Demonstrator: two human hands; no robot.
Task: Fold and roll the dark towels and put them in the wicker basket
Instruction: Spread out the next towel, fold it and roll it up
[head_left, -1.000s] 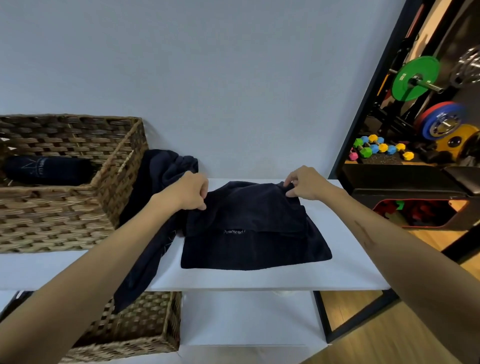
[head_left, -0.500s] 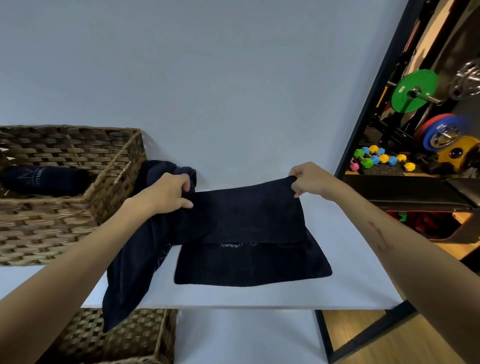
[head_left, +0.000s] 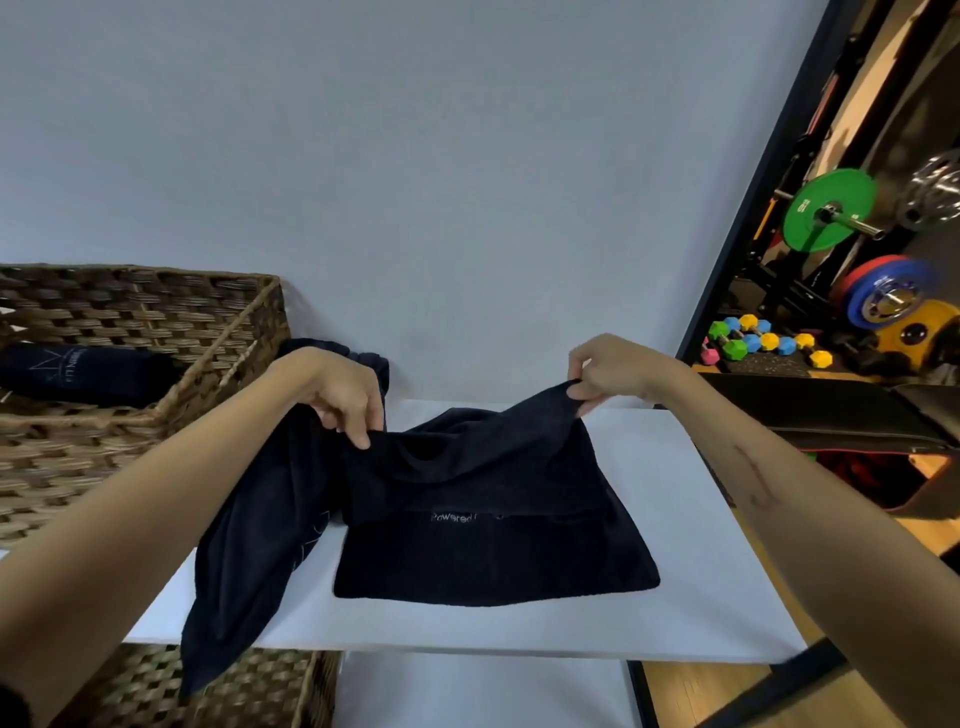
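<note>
Head view: we see a dark towel (head_left: 493, 551) lying folded on the white worktop (head_left: 691, 561), its far edge lifted off the surface. Our left hand (head_left: 345, 402) pinches that edge at the left corner, fingers (head_left: 358, 434) curled over the cloth; our right hand (head_left: 610, 371) pinches the right corner the same way. A second dark towel (head_left: 244, 561) drapes over the worktop's left edge, beside the wicker basket (head_left: 156, 415), which holds a rolled towel (head_left: 83, 371).
</note>
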